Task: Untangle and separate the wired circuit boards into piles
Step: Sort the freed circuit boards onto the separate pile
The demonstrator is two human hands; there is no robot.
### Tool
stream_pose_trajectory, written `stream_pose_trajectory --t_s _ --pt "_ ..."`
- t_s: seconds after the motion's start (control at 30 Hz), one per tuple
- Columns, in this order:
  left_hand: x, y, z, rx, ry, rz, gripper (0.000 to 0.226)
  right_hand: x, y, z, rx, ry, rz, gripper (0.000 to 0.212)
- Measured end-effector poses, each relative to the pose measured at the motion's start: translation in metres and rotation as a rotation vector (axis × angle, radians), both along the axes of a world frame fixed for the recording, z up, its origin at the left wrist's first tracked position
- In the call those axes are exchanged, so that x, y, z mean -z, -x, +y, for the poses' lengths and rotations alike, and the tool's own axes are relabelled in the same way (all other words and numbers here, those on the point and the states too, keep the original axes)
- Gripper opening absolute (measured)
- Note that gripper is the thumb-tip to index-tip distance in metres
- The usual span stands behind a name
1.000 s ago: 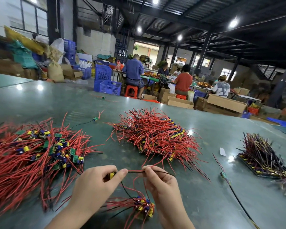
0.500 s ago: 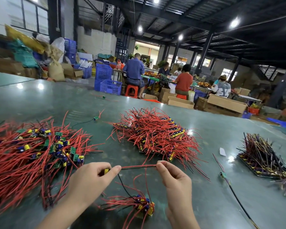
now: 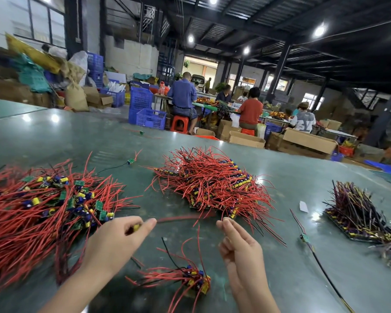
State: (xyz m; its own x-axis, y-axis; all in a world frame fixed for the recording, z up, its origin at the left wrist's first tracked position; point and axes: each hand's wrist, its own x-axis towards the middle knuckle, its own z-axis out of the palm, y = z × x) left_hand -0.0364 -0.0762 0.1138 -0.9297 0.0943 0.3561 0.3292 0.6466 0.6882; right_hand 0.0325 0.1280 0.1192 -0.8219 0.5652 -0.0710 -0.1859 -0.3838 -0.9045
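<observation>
My left hand (image 3: 115, 242) pinches a small circuit board with a yellow part (image 3: 136, 227) between thumb and forefinger. Its red and black wires (image 3: 185, 218) stretch out to the right, blurred, just above the table. My right hand (image 3: 239, 247) hovers at the wires' far end with forefinger and middle finger straight; the wire tips stop just short of them. A big tangled heap of red-wired boards (image 3: 32, 211) lies to the left. An ordered pile of the same boards (image 3: 212, 184) lies ahead. A small tangled cluster (image 3: 190, 279) sits between my wrists.
The work surface is a glossy green table (image 3: 280, 279). A pile of dark-wired boards (image 3: 357, 213) lies at the right, with a single wired board (image 3: 305, 238) and a white paper scrap (image 3: 303, 206) beside it. One loose board (image 3: 130, 161) lies farther back. People sit at benches beyond.
My hands have drawn apart, pulling the held board's wires straight. My right fingers slid along the wires to their tips and no longer pinch them.
</observation>
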Motion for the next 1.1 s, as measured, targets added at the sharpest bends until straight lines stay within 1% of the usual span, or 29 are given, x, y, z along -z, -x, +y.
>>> stream_pose_trajectory --t_s 0.03,0.07,0.1,0.2,0.27,0.33,0.37,0.4,0.47,0.5,0.53,0.57,0.6,0.63,0.7,0.73,0.8,0.87,0.9,0.97,1.0,1.03,1.07,1.1 --pt "0.001 0.004 -0.004 -0.060 -0.012 0.001 0.051 0.000 -0.001 0.004 -0.001 0.006 0.001 0.009" --pt "0.001 0.008 -0.009 -0.126 -0.008 0.003 0.050 0.000 -0.001 0.007 0.000 -0.042 -0.030 0.009" --pt "0.002 0.013 -0.014 -0.191 0.023 0.013 0.048 0.000 -0.002 0.009 -0.004 -0.140 -0.081 0.009" --pt "0.007 0.025 -0.022 -0.318 0.179 0.052 0.046 0.003 0.000 0.008 -0.086 -0.560 -0.232 0.008" --pt "0.012 0.029 -0.023 -0.317 0.325 -0.001 0.051 0.003 0.000 0.007 -0.190 -0.784 -0.317 0.010" --pt "0.019 0.030 -0.023 -0.301 0.488 -0.007 0.059 0.002 -0.003 0.012 -0.311 -0.920 -0.380 0.010" --pt "0.020 0.029 -0.023 -0.297 0.524 0.009 0.061 0.001 -0.005 0.015 -0.371 -0.960 -0.400 0.009" --pt "0.022 0.029 -0.022 -0.286 0.516 0.033 0.061 0.000 -0.007 0.018 -0.430 -0.989 -0.413 0.008" --pt "0.027 0.030 -0.021 -0.239 0.417 0.143 0.052 -0.003 -0.010 0.020 -0.533 -1.020 -0.427 0.009" --pt "0.028 0.030 -0.019 -0.194 0.375 0.203 0.043 -0.005 -0.011 0.020 -0.567 -1.004 -0.418 0.015" --pt "0.029 0.029 -0.016 -0.122 0.340 0.218 0.035 -0.005 -0.011 0.021 -0.583 -0.971 -0.404 0.023" --pt "0.029 0.027 -0.013 -0.043 0.304 0.197 0.030 -0.006 -0.011 0.022 -0.593 -0.935 -0.389 0.031" --pt "0.030 0.025 -0.010 0.043 0.277 0.157 0.028 -0.007 -0.012 0.024 -0.606 -0.931 -0.383 0.033" --pt "0.033 0.023 -0.006 0.127 0.258 0.127 0.028 -0.008 -0.012 0.025 -0.628 -0.967 -0.387 0.028" --pt "0.039 0.022 -0.001 0.261 0.268 0.065 0.026 -0.007 -0.013 0.026 -0.686 -1.124 -0.429 0.010" --pt "0.040 0.021 0.002 0.305 0.278 0.032 0.023 -0.005 -0.012 0.026 -0.690 -1.203 -0.444 0.009" --pt "0.041 0.018 0.005 0.369 0.242 -0.011 0.020 0.000 -0.008 0.021 -0.590 -1.273 -0.430 0.006" --pt "0.040 0.013 0.010 0.389 0.131 -0.059 0.018 0.001 -0.004 0.017 -0.411 -1.243 -0.330 0.008" --pt "0.039 0.010 0.014 0.395 0.034 -0.106 0.025 0.001 -0.003 0.015 -0.321 -1.200 -0.256 0.014" --pt "0.034 0.001 0.020 0.479 -0.240 -0.306 0.055 -0.001 -0.002 0.012 -0.181 -1.106 -0.119 0.030" --pt "0.032 -0.003 0.023 0.551 -0.374 -0.423 0.071 -0.001 -0.002 0.011 -0.131 -1.064 -0.062 0.032" --pt "0.033 -0.007 0.026 0.608 -0.485 -0.512 0.081 -0.002 -0.003 0.010 -0.095 -1.024 -0.011 0.031" --pt "0.034 -0.009 0.029 0.638 -0.572 -0.587 0.081 -0.003 -0.003 0.009 -0.065 -0.984 0.029 0.030" --pt "0.035 -0.011 0.032 0.646 -0.668 -0.656 0.071 -0.003 -0.003 0.008 -0.045 -0.939 0.058 0.029"
